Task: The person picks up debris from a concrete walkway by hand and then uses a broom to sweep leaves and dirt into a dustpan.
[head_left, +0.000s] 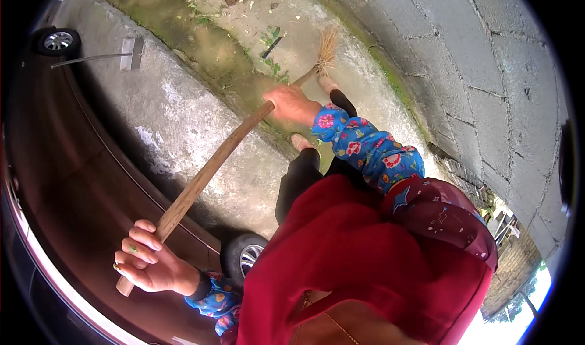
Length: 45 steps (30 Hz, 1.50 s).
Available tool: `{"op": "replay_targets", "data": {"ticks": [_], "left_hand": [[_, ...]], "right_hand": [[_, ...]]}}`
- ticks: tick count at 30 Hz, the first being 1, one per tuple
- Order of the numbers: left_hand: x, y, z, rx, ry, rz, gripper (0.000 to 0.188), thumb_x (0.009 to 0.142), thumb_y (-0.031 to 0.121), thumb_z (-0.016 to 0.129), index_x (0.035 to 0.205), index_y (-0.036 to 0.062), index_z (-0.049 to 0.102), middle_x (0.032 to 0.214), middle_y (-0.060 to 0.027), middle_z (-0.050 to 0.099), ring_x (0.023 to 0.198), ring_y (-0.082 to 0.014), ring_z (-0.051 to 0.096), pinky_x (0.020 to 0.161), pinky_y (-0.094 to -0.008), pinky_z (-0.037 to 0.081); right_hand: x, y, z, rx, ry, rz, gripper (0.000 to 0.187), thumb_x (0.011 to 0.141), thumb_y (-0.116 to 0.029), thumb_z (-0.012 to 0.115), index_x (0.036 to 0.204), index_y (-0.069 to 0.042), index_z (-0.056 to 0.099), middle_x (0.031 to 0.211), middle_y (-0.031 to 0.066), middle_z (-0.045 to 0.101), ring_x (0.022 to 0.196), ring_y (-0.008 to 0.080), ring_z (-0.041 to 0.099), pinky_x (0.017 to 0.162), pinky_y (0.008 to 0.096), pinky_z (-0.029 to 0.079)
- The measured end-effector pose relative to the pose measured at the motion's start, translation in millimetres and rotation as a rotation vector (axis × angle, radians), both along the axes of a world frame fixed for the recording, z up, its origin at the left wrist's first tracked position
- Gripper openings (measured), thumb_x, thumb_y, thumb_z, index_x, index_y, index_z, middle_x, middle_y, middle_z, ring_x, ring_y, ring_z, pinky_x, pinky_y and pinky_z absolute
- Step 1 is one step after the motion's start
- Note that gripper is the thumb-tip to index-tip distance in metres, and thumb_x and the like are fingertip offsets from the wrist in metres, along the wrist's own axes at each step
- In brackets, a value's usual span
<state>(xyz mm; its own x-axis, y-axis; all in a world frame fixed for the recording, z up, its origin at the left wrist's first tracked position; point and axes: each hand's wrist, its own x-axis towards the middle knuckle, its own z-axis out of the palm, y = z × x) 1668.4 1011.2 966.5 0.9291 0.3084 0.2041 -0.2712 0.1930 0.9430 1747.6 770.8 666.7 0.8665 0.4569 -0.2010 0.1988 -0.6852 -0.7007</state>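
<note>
So it's a twig broom (210, 171) slanting across an outdoor strip, bristles (328, 45) down by one shoe (327, 83). Left hand (151, 261) has its fingers curled around the top end of the handle, right hand (294, 104) is wrapped round it lower down, nearer the bristles. The ground's rough, stained concrete (195, 123) with a damp-looking greenish strip (213, 52), plus weeds (268, 37) and a thin dark object (272, 47). Grey block wall (469, 71) on the right, dark reddish-brown car (79, 168) on the left, long-handled dustpan (131, 54) beside it.
</note>
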Motion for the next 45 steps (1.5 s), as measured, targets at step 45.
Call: {"op": "replay_targets", "data": {"ticks": [45], "left_hand": [[-68,-322,-152,0.321,0.753,1.186,0.025,0.076,0.022,0.067,0.066,0.0036,0.053,0.055,-0.0110,0.051,0.048,-0.0152,0.044,0.049,-0.0305,0.040]], "right_hand": [[46,-72,315,1.179,0.741,1.110,0.074,0.077,-0.038,0.062,0.128,0.002,0.026,0.122,0.0187,0.042,0.110,0.0279,0.046,0.089,0.0374,0.041]]}}
